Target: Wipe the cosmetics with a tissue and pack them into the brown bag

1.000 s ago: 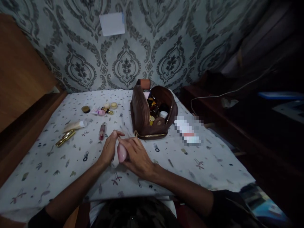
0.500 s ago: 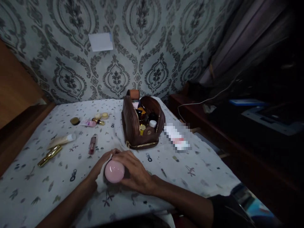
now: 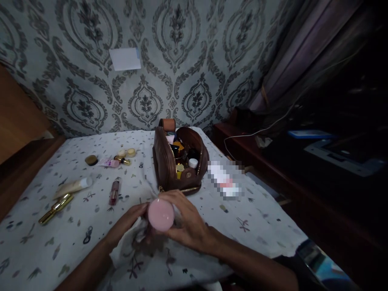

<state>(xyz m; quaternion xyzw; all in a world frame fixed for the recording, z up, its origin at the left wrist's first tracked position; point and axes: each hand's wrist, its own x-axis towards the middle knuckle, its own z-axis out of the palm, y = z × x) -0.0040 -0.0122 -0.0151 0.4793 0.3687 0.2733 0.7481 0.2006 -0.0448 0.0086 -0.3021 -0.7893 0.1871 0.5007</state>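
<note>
Low over the bed-like, patterned white cloth (image 3: 242, 242), my right hand (image 3: 192, 226) is wrapped round a container with a glossy pink round top (image 3: 161, 215). The top faces me, and the rest of the container is mostly hidden behind it. My left hand (image 3: 129, 220) is closed on a crumpled white wipe or tissue (image 3: 124, 244), beside the container's left side. The left fingertips are partly hidden behind the pink top. Just beyond both hands stands a brown makeup bag (image 3: 165, 161), unzipped, with several cosmetics inside, among them a white-lidded jar (image 3: 193, 163).
To the left lie a lip gloss tube (image 3: 114, 191), a gold tube (image 3: 56, 209), a beige squeeze tube (image 3: 72, 186), a pink-capped tube (image 3: 109, 163) and a dark round lid (image 3: 91, 160). Right of the bag is a blurred-out white pack (image 3: 226, 180). A patterned wall (image 3: 145, 101) rises behind.
The pink-topped container has moved right and slightly up in my right hand. The white wipe has come away from around it and hangs lower left, in my left hand. The view has shifted slightly.
</note>
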